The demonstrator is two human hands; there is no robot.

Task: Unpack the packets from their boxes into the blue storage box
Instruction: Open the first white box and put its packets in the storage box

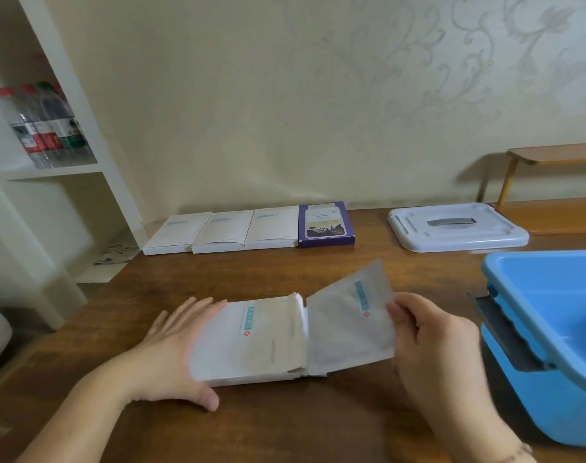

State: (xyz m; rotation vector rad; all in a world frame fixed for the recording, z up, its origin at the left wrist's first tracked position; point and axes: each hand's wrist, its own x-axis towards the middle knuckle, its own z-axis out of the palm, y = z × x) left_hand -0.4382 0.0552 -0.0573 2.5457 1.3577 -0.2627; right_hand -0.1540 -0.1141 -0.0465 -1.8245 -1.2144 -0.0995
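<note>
An open white box [251,342] lies flat on the wooden table [251,272] in front of me. My left hand [171,352] holds its left end, fingers along the far edge and thumb at the near edge. My right hand [432,332] pinches the right edge of a white packet [350,325] with a teal label; the packet sticks most of the way out of the box's open right end. The blue storage box [559,329] stands open at the right, with no packets in the part I can see.
Three white boxes [218,230] and a purple box [325,224] lie in a row at the table's far edge. The storage box's white lid [455,227] rests at the back right. A white shelf with water bottles [44,125] stands at left, and a wooden bench [552,155] at far right.
</note>
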